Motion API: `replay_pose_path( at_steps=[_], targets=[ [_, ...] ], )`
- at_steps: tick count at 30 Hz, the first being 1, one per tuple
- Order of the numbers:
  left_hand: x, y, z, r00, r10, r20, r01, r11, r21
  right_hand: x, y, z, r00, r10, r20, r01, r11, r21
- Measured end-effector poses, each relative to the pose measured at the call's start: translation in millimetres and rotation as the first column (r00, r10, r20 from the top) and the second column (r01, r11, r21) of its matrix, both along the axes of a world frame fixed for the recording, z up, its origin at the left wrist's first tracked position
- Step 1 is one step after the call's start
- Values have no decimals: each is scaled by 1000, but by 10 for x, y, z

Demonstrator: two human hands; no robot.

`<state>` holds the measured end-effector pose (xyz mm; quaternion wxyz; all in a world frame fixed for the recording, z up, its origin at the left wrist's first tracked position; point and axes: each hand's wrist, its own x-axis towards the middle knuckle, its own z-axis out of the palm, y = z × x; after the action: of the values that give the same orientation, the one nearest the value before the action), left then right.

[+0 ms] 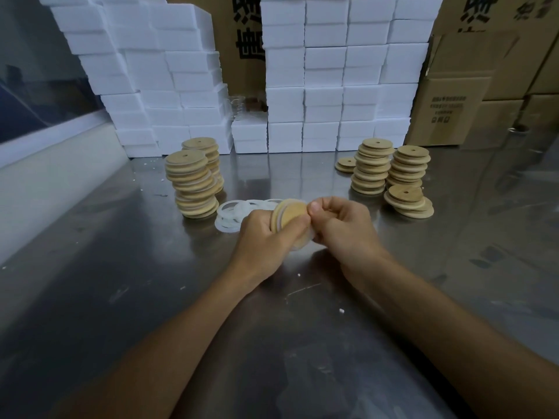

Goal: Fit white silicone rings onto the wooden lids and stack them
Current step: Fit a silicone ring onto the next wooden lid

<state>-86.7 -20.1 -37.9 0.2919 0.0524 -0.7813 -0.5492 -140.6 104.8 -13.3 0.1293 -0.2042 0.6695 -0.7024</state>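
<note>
Above the counter point(121, 267), the left hand point(260, 234) grips a wooden lid point(290, 217) on edge while the right hand point(338, 225) pinches the white ring point(305, 240) along its rim, so the fitting step looks underway. Loose rings point(233, 213) lie just behind. Next, I judge, the ring needs seating all round, then the lid goes onto the left stack point(192, 182).

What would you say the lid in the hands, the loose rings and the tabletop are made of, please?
Lid: apparently unvarnished wood, pale tan and matte.
Loose rings: probably silicone or soft rubber, thin and translucent white.
Tabletop: looks like brushed stainless steel, grey with dull reflections and scuffs.
</note>
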Motion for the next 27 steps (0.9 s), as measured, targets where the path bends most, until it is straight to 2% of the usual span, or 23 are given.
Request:
replay_pose_path(
  at_steps=[2, 3, 4, 6, 9, 13, 16, 18, 23, 27],
  targets=[
    [23, -4, 6, 996, -78, 45, 79, 996, -30, -11, 34, 1, 940, 6, -341, 20, 997, 72],
    [29, -3, 6, 993, -94, 74, 98, 994, -54, -22, 53, -1, 888, 32, -458, 19, 994, 106],
    [30, -1, 6, 990, -99, 97, 106, 992, -69, -33, 68, 0, 843, 56, -535, 20, 991, 135],
    [34, 11, 7, 991, -87, 101, 95, 992, -82, -54, 94, 13, 799, 81, -596, 15, 988, 155],
    [47, 20, 25, 1000, -26, 16, 28, 988, -150, -68, 98, 43, 856, 99, -507, -39, 991, 127],
    [64, 16, 36, 998, 22, -64, -38, 964, -263, -40, 85, 89, 976, 136, -168, -133, 991, 29],
    [77, 37, 39, 996, 33, -87, -59, 944, -326, -87, 144, 105, 979, 204, 7, -204, 979, -18],
    [81, 56, 42, 996, 29, -90, -58, 941, -334, -121, 177, 98, 971, 236, 48, -234, 972, -31],
    [74, 44, 48, 992, 40, -121, -76, 946, -315, -137, 154, 56, 967, 251, 34, -248, 966, -79],
    [69, 20, 28, 986, 84, -142, -129, 931, -342, -145, 138, 22, 938, 299, 175, -278, 951, -135]
  ],
)
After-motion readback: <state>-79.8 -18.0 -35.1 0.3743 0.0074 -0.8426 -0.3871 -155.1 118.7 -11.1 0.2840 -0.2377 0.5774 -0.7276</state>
